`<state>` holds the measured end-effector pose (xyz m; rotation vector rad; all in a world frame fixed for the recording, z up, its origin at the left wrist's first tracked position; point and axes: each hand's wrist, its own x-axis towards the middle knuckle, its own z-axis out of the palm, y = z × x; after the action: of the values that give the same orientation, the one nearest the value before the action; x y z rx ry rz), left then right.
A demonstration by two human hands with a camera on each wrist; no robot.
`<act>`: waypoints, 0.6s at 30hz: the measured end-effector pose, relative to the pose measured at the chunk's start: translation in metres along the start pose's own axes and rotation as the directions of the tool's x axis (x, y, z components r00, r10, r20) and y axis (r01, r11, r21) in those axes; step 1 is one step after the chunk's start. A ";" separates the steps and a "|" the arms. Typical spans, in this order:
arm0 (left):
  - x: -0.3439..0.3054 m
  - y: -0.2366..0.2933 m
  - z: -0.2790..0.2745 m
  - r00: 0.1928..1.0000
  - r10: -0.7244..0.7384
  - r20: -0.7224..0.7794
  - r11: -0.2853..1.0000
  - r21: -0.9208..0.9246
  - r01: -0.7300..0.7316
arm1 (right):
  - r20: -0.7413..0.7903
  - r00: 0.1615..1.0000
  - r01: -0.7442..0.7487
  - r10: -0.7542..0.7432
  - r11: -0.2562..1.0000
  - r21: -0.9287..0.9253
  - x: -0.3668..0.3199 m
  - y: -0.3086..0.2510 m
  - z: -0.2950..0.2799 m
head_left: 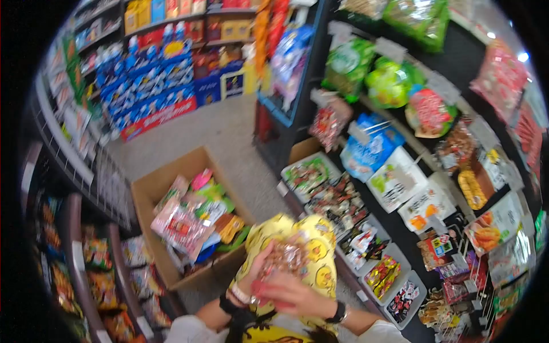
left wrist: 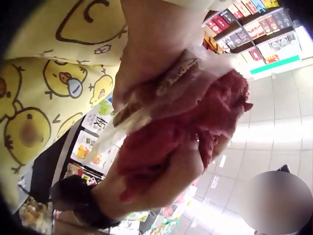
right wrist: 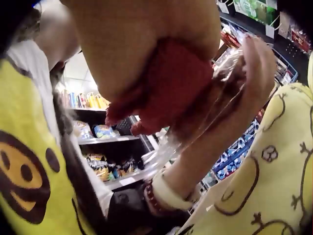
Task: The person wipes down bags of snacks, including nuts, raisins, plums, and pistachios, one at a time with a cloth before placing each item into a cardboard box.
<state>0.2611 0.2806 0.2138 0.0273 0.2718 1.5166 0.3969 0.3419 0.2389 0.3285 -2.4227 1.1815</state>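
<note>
My left hand (head_left: 255, 271) holds a clear plastic snack bag (head_left: 287, 255) with brownish contents above the lap. In the right wrist view that left hand (right wrist: 260, 66) has its fingers curled along the shiny bag's edge. My right hand (head_left: 301, 295) grips a red cloth (left wrist: 195, 117) against the bag. Seen from the left wrist, the cloth is bunched, with the right thumb and fingers pressed into its folds. The cloth (right wrist: 176, 78) fills the space between the right palm and the bag. Part of the bag is hidden behind the hands and the cloth.
A cardboard box (head_left: 150, 212) of assorted snack packets stands on the floor ahead, left of the knees in yellow chick-print trousers (head_left: 320, 246). Hanging snack bags and grey bins (head_left: 409, 297) of small packets line the right. Shelves of packets (head_left: 106, 286) run along the left.
</note>
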 end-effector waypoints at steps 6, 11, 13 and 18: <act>-0.016 -0.003 -0.006 0.989 0.134 -0.058 0.977 0.173 -0.122 | -0.400 0.907 -0.250 0.134 0.935 -0.252 0.029 0.017 -0.028; -0.009 0.017 -0.028 0.983 0.163 0.078 0.987 -0.018 -0.162 | 0.096 0.994 -0.048 0.052 0.998 -0.049 0.033 -0.009 0.007; -0.012 0.020 -0.021 0.989 0.145 0.013 0.966 -0.219 -0.139 | 0.229 0.972 -0.104 0.062 0.979 0.176 0.027 -0.023 0.011; -0.025 0.019 -0.022 0.993 0.114 0.030 0.992 -0.049 -0.113 | -0.037 0.989 -0.135 0.141 0.981 0.139 0.034 -0.030 -0.025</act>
<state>0.2375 0.2540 0.1999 0.0306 0.2109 1.6339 0.3854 0.3423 0.2889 0.1728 -2.3622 1.4026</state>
